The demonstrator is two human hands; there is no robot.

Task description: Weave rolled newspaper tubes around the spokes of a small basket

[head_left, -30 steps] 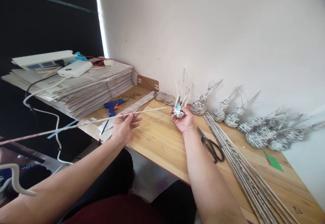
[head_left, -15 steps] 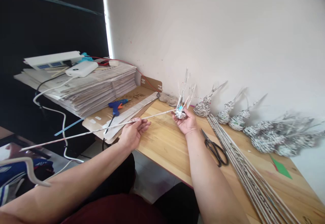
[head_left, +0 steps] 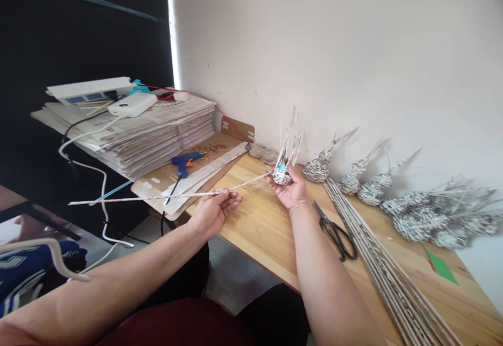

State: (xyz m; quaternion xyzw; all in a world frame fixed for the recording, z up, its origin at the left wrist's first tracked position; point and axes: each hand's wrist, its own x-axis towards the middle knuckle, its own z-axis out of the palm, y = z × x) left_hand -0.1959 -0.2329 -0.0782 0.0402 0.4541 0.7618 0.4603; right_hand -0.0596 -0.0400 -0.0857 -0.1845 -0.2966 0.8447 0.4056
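Observation:
My left hand pinches a long rolled-paper stick partway along its length. One end of the stick points out to the left; the other reaches the small woven paper basket in my right hand. Fingers and thumb of that hand wrap round the round base. Several paper stakes stand upright from its rim, and a bit of blue shows inside. Both hands are above the wooden table, apart from each other.
Black scissors and a bundle of paper sticks lie right of my forearm. Finished-looking woven paper pieces line the wall. A blue glue gun rests on cardboard beside a newspaper stack, topped by a white power bank.
The stick's free left end has swung upward and rightward, and the stick now bends at my left hand. My left hand has shifted slightly right. My right hand keeps its hold on the basket.

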